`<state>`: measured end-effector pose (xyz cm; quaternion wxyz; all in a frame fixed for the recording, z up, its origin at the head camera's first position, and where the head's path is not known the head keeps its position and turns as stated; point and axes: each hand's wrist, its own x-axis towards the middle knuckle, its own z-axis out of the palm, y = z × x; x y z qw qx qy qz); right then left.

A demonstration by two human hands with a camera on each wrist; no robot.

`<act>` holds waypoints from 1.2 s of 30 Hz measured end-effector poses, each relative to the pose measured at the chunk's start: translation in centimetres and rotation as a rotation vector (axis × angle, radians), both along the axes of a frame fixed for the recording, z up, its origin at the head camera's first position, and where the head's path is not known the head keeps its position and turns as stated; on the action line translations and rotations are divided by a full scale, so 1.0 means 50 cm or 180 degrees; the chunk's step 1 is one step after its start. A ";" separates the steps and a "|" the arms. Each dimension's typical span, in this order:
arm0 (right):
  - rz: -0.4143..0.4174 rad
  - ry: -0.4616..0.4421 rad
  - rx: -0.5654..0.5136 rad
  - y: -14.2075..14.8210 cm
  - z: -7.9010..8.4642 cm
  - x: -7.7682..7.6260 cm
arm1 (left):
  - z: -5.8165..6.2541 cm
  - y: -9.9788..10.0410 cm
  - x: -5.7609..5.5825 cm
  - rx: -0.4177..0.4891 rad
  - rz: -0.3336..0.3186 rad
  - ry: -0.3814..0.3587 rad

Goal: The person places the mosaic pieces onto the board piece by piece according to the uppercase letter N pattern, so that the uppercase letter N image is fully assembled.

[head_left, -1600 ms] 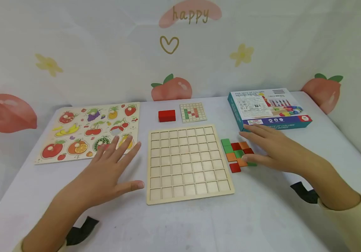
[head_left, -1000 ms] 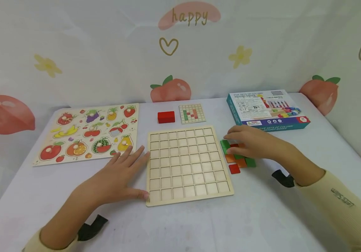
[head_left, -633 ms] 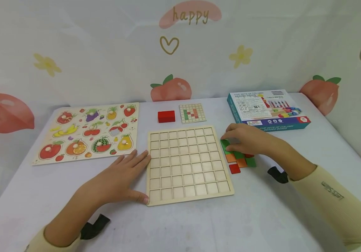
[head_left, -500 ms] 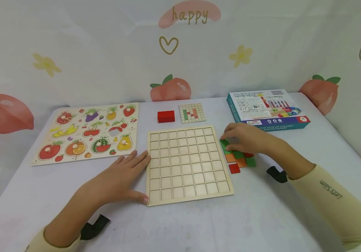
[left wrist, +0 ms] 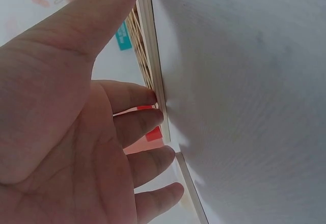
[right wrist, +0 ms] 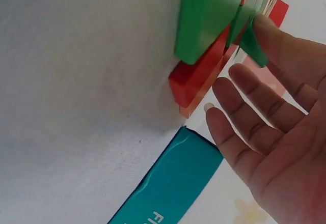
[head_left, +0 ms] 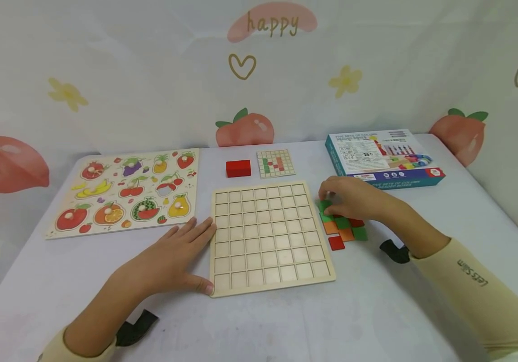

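A square wooden grid board lies flat in the middle of the table. At its left edge my left hand rests with spread fingers, thumb near the front corner; in the left wrist view, fingertips touch the board's side. Right of the board lie several red, orange and green square tiles, among them a lone red tile at the front. Over them, my right hand pinches a green tile, seen tilted at the thumb in the right wrist view. Part of the tile group is hidden under this hand.
A fruit puzzle board lies at the left. Behind the grid board are a red block and a small pattern card. A flat teal and white box stands at the back right, close behind my right hand.
My left hand has moved right, from above the table to the grid board's edge. My right hand has come left and down to the tiles and taken hold of a green one.
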<state>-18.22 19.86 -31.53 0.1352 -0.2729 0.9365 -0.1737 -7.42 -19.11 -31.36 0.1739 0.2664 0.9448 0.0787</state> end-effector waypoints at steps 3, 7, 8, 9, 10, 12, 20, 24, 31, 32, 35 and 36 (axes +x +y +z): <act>0.0031 0.0044 0.0044 -0.003 0.001 0.001 | 0.000 -0.001 0.000 0.0018 -0.0006 0.0005; 0.0067 0.0055 0.0070 -0.002 0.003 0.003 | 0.001 -0.002 0.000 0.0008 -0.0002 -0.0009; 0.0054 0.0049 0.0057 -0.001 0.004 0.005 | 0.002 -0.001 0.000 0.0001 -0.0004 -0.0011; 0.0021 0.0039 0.0036 0.000 0.006 0.007 | 0.002 -0.001 0.001 -0.0007 -0.0010 -0.0011; -0.0018 0.0035 0.0006 0.001 0.007 0.009 | 0.002 -0.001 0.001 -0.0015 -0.0013 -0.0009; -0.0093 0.0039 -0.0103 0.002 0.010 0.013 | 0.002 -0.001 0.001 -0.0023 -0.0018 -0.0003; -0.0282 0.0157 -0.0519 -0.003 0.014 0.019 | -0.003 -0.002 0.002 0.0003 -0.0032 0.0043; -0.0439 0.0073 -0.0619 -0.007 0.017 0.021 | -0.003 -0.003 0.003 0.0017 -0.0028 0.0062; -0.0622 -0.0299 -0.0930 -0.013 0.022 0.019 | -0.004 -0.003 0.002 0.0040 -0.0033 0.0067; -0.0643 -0.0421 -0.1009 -0.014 0.023 0.018 | -0.004 -0.003 0.003 0.0040 -0.0032 0.0064; -0.0728 -0.0794 -0.1222 -0.016 0.027 0.014 | -0.004 -0.004 0.002 0.0034 -0.0016 0.0040; -0.0762 -0.0916 -0.1300 -0.017 0.027 0.012 | -0.004 -0.003 0.002 0.0032 -0.0010 0.0029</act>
